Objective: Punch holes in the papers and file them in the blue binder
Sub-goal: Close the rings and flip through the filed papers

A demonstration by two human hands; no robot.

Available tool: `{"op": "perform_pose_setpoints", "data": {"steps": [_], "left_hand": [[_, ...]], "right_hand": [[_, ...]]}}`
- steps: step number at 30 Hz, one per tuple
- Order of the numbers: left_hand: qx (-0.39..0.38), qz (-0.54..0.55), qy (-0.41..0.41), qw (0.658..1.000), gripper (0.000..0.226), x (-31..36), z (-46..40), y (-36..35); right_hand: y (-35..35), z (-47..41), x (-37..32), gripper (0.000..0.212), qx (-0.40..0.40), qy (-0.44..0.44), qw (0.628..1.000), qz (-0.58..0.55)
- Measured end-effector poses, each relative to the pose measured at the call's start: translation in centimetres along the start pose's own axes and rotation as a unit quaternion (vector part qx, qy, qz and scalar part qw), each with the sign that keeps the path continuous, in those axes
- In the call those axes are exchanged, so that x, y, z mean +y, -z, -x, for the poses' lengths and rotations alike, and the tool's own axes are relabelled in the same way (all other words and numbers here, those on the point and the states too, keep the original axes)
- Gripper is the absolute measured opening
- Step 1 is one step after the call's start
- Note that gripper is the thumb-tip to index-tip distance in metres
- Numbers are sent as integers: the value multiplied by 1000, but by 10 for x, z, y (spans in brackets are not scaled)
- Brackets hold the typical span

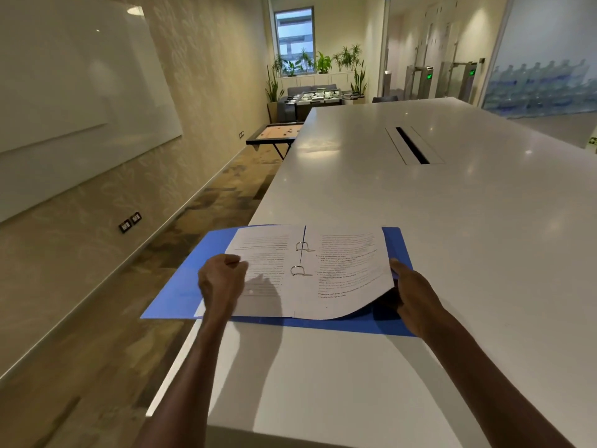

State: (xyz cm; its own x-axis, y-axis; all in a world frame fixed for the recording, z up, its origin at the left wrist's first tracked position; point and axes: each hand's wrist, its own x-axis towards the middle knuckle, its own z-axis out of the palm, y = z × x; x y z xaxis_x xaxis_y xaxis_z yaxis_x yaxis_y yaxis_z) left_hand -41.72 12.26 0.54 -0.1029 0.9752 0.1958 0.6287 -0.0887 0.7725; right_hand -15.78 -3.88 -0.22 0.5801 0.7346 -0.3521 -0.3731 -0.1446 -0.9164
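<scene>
From the head camera we saw the open blue plastic ring binder (399, 250) lying at the near left corner of the long white counter (452, 205), its left cover overhanging the counter's left edge; beyond it the top lay bare up to a cable slot (412, 145). White printed papers (349, 273) sat on both metal rings (301, 258). Our left hand (223, 279) rested curled on the left page, fingers folded shut. Our right hand (413, 295) pinched the right sheet's raised edge.

No text legible. Printed lines on the filed papers (350, 273) at lower centre are blurred; green indicators on the turnstiles (452, 76), upper right, are unreadable.
</scene>
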Motion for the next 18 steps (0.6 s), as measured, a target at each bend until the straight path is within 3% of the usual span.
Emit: {"op": "perform_pose_setpoints", "data": {"steps": [5, 9, 18], "left_hand": [[-115, 105, -50, 987, 10, 53, 31, -32], [-223, 183, -47, 956, 16, 87, 55, -54], [-343, 185, 17, 921, 18, 106, 64, -83]], "right_hand": [[-10, 2, -4, 29, -31, 48, 997, 53], [-20, 6, -2, 43, -26, 82, 988, 127], [-31, 9, 13, 55, -11, 177, 924, 338]]}}
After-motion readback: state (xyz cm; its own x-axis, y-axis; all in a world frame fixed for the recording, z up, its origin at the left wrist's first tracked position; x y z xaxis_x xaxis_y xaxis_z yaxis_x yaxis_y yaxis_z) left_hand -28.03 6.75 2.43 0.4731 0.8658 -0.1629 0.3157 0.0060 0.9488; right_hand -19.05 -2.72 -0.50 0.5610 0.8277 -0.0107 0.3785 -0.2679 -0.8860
